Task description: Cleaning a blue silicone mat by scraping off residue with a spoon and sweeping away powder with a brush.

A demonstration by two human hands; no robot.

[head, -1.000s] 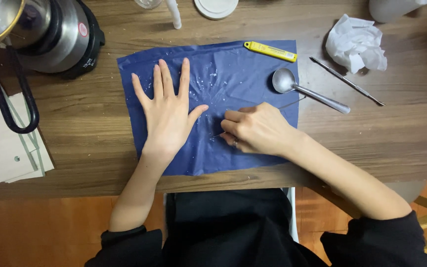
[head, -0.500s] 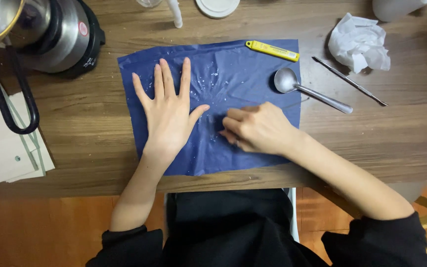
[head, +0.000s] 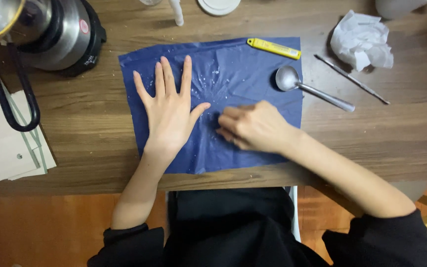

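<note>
While flat under the spread left hand (head: 170, 111), blue sheet (head: 243, 59) long axis left-right; right hand (head: 253, 126) curled, contents hidden.

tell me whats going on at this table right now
A person sits at a wooden table with a blue plastic sheet spread in front of them. The left hand lies flat on the sheet, fingers spread. The right hand is curled, fingertips down on the sheet beside it; whether it holds anything cannot be told. White specks dot the sheet. A metal spoon and a yellow cutter lie at its far right edge.
</note>
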